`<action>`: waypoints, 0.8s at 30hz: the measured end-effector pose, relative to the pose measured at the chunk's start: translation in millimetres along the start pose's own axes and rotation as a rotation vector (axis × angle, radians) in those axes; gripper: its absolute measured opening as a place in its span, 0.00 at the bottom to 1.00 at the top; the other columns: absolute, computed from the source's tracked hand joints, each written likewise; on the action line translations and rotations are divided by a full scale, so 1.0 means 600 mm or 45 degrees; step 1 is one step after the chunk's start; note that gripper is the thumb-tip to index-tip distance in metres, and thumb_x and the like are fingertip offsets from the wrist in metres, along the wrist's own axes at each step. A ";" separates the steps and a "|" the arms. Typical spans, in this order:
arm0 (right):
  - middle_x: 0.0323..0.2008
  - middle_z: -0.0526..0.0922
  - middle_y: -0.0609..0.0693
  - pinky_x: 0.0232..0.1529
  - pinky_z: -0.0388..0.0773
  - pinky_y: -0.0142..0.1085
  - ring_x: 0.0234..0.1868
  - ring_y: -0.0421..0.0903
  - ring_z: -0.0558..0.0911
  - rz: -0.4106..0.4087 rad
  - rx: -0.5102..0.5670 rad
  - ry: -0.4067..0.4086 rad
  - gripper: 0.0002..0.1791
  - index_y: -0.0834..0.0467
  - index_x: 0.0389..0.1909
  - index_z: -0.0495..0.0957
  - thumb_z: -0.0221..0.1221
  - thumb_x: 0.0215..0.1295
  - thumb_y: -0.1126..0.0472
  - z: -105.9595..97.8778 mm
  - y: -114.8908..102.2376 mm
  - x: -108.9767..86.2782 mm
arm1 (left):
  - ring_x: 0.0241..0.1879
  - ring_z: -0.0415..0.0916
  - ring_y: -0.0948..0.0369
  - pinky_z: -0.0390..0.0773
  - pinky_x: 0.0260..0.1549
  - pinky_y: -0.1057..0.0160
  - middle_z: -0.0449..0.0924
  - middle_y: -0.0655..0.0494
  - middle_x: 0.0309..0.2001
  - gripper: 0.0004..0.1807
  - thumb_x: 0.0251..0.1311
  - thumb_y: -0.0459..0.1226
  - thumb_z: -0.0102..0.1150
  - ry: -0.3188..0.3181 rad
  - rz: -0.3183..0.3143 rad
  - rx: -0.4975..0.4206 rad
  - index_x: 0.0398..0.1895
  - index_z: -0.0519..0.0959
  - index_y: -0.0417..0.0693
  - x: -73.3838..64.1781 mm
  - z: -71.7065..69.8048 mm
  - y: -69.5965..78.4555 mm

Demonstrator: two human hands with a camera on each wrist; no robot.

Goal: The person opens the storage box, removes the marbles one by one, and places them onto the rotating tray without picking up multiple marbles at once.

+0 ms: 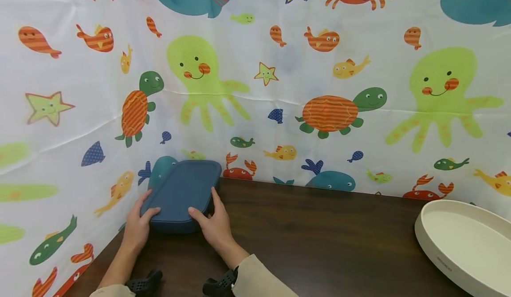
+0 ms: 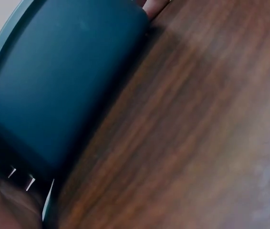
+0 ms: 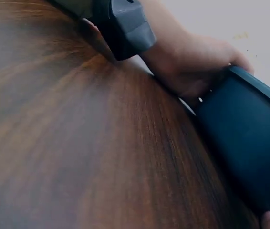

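A sea-creature sheet (image 1: 259,35) fills the upper frame, crowding the back and left of the dark table (image 1: 311,239). A cream tray (image 1: 433,255) stands well apart, lower right. Lower left of centre, the blue box (image 1: 175,227) sits close to the sheet, its lid on. Left hand (image 1: 137,226) and right hand (image 1: 217,226) grip its near end from either side: the hold looks complete, the box seemingly not yet raised.
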State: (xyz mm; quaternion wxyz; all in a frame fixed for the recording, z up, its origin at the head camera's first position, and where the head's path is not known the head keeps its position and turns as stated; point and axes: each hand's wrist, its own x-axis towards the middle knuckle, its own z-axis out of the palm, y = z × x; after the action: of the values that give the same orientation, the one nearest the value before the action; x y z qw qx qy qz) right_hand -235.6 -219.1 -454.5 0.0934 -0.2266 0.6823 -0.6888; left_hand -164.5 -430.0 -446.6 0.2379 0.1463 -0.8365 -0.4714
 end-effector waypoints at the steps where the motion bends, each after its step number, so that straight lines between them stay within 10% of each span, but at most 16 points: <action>1: 0.79 0.57 0.49 0.69 0.71 0.50 0.78 0.53 0.63 -0.009 -0.040 -0.003 0.45 0.39 0.80 0.51 0.63 0.67 0.42 0.001 0.001 -0.002 | 0.79 0.40 0.35 0.43 0.71 0.28 0.43 0.36 0.81 0.35 0.76 0.46 0.43 -0.004 -0.010 -0.001 0.82 0.50 0.48 -0.001 0.003 0.000; 14: 0.79 0.59 0.44 0.66 0.75 0.44 0.76 0.47 0.66 -0.154 -0.280 0.046 0.45 0.34 0.80 0.48 0.60 0.67 0.37 -0.048 -0.036 0.029 | 0.79 0.45 0.37 0.48 0.72 0.30 0.47 0.40 0.81 0.36 0.74 0.46 0.48 0.022 0.069 -0.063 0.82 0.51 0.51 0.040 0.025 0.052; 24: 0.79 0.58 0.43 0.67 0.75 0.43 0.77 0.46 0.65 -0.015 -0.272 0.040 0.44 0.31 0.79 0.48 0.60 0.68 0.39 -0.098 0.005 -0.032 | 0.75 0.54 0.36 0.58 0.70 0.42 0.50 0.35 0.79 0.38 0.74 0.48 0.50 -0.125 -0.056 -0.038 0.82 0.49 0.54 -0.017 0.075 0.039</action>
State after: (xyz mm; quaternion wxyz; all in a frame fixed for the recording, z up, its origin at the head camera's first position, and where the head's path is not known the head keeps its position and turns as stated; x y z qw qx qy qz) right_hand -245.3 -158.0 -459.1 0.0537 -0.2285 0.7519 -0.6161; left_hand -180.3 -380.9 -448.9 0.1881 0.1380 -0.8367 -0.4955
